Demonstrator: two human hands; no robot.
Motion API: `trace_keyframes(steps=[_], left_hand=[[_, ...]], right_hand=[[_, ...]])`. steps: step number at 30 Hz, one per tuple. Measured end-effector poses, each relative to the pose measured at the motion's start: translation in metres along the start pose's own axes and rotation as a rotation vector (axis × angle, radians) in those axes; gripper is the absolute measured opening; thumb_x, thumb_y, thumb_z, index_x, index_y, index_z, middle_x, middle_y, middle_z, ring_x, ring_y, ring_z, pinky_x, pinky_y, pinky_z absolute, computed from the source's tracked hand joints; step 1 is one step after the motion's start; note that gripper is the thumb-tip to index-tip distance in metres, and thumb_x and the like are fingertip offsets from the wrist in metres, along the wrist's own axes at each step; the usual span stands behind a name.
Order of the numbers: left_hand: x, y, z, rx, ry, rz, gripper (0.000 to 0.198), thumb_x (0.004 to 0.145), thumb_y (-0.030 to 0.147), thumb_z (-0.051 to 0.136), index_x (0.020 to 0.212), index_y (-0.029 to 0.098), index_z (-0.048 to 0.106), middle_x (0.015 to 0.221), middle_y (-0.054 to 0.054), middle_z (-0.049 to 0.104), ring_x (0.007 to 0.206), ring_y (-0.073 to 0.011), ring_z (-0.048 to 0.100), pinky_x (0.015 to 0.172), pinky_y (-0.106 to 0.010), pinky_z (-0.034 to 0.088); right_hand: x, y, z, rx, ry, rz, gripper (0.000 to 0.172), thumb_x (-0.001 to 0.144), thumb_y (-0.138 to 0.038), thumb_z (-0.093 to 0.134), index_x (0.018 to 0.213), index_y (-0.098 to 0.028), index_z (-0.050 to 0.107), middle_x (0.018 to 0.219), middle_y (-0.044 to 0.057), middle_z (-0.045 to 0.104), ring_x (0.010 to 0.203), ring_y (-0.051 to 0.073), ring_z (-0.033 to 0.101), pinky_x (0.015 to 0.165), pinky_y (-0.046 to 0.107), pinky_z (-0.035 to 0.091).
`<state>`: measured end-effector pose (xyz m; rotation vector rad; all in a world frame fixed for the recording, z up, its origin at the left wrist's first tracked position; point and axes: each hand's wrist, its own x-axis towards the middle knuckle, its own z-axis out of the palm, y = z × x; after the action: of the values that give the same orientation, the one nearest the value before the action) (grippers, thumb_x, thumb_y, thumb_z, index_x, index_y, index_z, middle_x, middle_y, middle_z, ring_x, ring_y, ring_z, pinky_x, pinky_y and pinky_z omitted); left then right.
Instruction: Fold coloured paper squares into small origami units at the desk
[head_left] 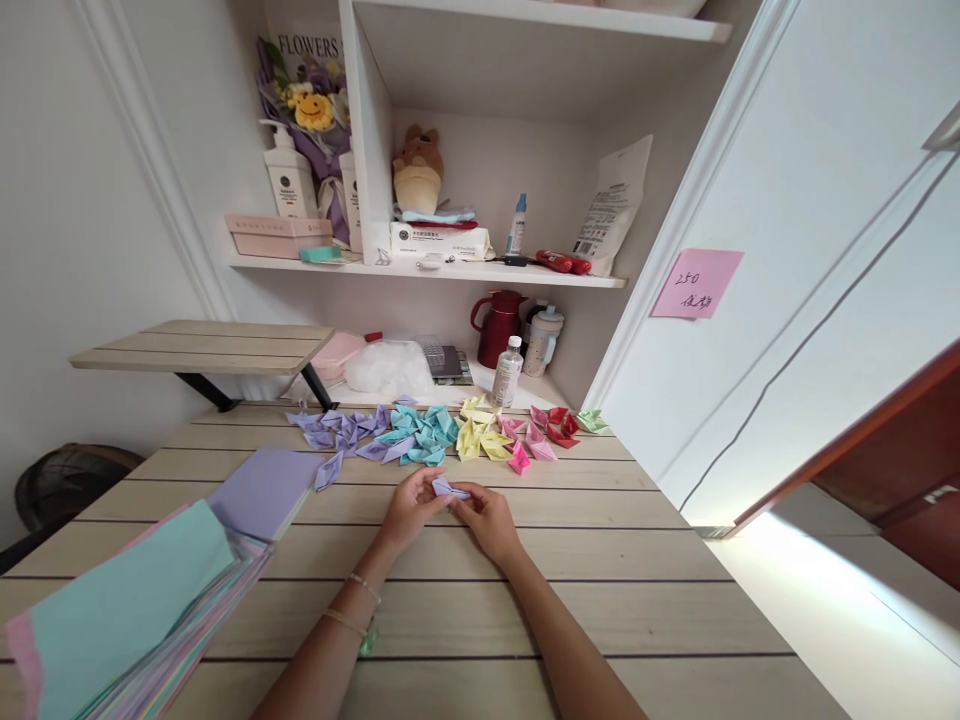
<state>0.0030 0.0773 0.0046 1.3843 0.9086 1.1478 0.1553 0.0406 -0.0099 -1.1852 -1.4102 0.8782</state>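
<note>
A small folded piece of purple paper (448, 488) is held between both hands above the middle of the wooden table. My left hand (411, 508) pinches its left end with thumb and fingers. My right hand (486, 518) grips the right end, and the fingertips hide part of the paper. Just beyond the hands lie folded paper boats in colour groups: purple ones (346, 430), teal ones (426, 435), yellow ones (480, 438), pink ones (536, 440), red ones (562, 427) and a pale green one (592, 421).
On the left lie a purple paper stack (266, 485) and a large fanned pile of coloured sheets (135, 610). A raised wooden stand (202, 345) is at the back left. Behind the boats stand a plastic bottle (507, 375), a red jug (501, 328) and a tumbler (543, 342).
</note>
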Motion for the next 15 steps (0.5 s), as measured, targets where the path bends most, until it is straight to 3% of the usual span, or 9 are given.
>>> trace_keyframes(steps=[4, 7, 15], left_hand=[[0.0028, -0.0053, -0.0012, 0.189, 0.081, 0.084, 0.033, 0.058, 0.035, 0.074, 0.083, 0.013, 0.068, 0.066, -0.001, 0.061, 0.062, -0.0135, 0.056, 0.058, -0.023, 0.046], [0.0027, -0.0059, -0.0002, 0.153, 0.025, 0.039, 0.033, 0.066, 0.041, 0.068, 0.085, 0.013, 0.067, 0.058, 0.001, 0.058, 0.053, -0.0121, 0.054, 0.051, -0.022, 0.044], [0.0018, -0.0039, 0.0014, 0.104, -0.026, 0.039, 0.034, 0.071, 0.043, 0.064, 0.088, 0.014, 0.068, 0.084, -0.007, 0.071, 0.079, -0.0215, 0.066, 0.070, -0.029, 0.051]], right_hand=[[0.0011, 0.0026, -0.0017, -0.048, 0.065, -0.083, 0.029, 0.077, -0.039, 0.059, 0.092, -0.017, 0.072, 0.081, 0.006, 0.070, 0.064, 0.017, 0.058, 0.060, 0.027, 0.046], [0.0009, 0.0021, -0.0025, -0.061, 0.080, -0.116, 0.029, 0.078, -0.037, 0.058, 0.096, -0.019, 0.071, 0.088, 0.008, 0.071, 0.070, 0.020, 0.062, 0.064, 0.029, 0.049], [-0.0020, -0.0064, 0.0013, -0.019, -0.025, -0.068, 0.037, 0.080, -0.043, 0.056, 0.106, -0.018, 0.067, 0.086, 0.006, 0.072, 0.075, 0.021, 0.065, 0.065, 0.031, 0.052]])
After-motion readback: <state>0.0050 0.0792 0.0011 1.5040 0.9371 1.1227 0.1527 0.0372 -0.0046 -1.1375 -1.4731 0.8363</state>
